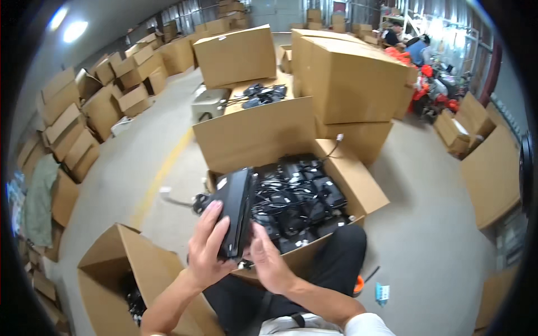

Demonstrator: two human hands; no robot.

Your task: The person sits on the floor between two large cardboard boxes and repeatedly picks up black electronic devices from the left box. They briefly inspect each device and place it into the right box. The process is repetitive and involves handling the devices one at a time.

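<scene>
My left hand (pixel 207 249) grips a black, flat, box-shaped device (pixel 234 210), its fingers lying over the left side. The device is tilted up above the left edge of an open carton. A dark cable bundle with a white plug (pixel 165 192) sticks out at its left. My right hand (pixel 268 259) is closed against the lower right edge of the device, with some fingertips hidden behind it. Below and right of the device, the open cardboard carton (pixel 255 134) holds several black devices (pixel 302 201) with tangled cables.
At lower left stands another open carton (pixel 106 252) with black items inside. Large closed boxes (pixel 358 78) and a surface bearing black devices (pixel 263 95) are ahead. An orange round object (pixel 358 284) and a blue-white packet (pixel 382 293) lie right of my knee. People (pixel 417 50) sit at far right.
</scene>
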